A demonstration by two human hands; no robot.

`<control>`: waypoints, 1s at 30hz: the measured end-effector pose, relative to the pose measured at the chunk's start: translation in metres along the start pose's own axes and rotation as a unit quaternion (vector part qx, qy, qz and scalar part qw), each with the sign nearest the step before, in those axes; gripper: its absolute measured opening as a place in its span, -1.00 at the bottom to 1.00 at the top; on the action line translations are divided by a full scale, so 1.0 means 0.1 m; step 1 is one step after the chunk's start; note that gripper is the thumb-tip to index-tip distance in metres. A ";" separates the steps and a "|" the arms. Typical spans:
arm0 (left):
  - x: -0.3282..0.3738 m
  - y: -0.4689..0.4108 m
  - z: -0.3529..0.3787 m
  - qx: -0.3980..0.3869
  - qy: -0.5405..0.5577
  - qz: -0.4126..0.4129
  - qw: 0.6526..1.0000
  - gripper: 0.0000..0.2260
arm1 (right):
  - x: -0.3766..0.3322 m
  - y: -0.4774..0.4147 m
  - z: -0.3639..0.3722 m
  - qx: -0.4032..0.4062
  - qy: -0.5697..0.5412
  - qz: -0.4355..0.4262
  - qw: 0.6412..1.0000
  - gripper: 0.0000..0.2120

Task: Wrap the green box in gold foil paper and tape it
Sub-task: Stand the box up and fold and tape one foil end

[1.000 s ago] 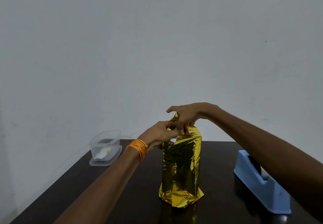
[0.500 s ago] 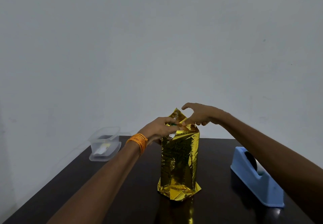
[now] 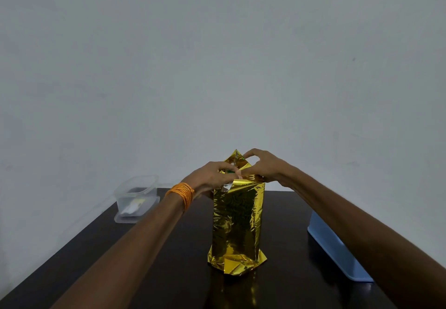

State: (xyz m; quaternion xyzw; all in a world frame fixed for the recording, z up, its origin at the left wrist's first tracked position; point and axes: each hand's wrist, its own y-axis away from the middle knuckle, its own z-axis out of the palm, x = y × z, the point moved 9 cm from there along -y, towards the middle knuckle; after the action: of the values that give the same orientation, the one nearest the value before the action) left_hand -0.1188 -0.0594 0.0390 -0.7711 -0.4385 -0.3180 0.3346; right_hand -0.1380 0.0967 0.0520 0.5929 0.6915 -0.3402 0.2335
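Tall green box in crinkled gold foil (image 3: 237,219) upright, long axis vertical. At top: left hand (image 3: 212,176) pinches near fold, right hand (image 3: 261,167) pinches far raised flap.

A clear plastic container (image 3: 135,195) is seen left of the left hand (image 3: 212,176) and slightly lower, well apart from it, near the far left corner of a dark, glossy table (image 3: 82,255). The container is set upright on what appears to be its own clear lid (image 3: 125,219), and a small pale item (image 3: 132,208), too blurred to be identified, is held inside. Orange bangles (image 3: 181,192) are worn on the wrist just behind that hand. A plain pale wall (image 3: 217,67) is seen beyond the hand.
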 end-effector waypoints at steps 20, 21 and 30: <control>0.40 0.11 -0.43 0.179 -0.085 0.062 0.978 -0.75 | 0.07 0.01 -0.02 -0.013 -0.008 0.039 0.999 -0.54; 0.47 0.11 -0.51 0.212 -0.109 0.077 0.968 -0.75 | 0.06 0.00 -0.01 -0.015 0.003 0.038 0.999 -0.58; 0.84 0.16 -1.00 0.318 -0.015 0.171 0.932 -0.67 | 0.05 0.11 -0.11 0.016 -0.060 0.023 0.998 -0.65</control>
State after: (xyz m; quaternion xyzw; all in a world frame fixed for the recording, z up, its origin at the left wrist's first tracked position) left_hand -0.0899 -0.1062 0.1587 -0.6921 -0.3832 -0.0883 0.6053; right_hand -0.1276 0.1087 0.0537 0.5908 0.6570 -0.3810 0.2724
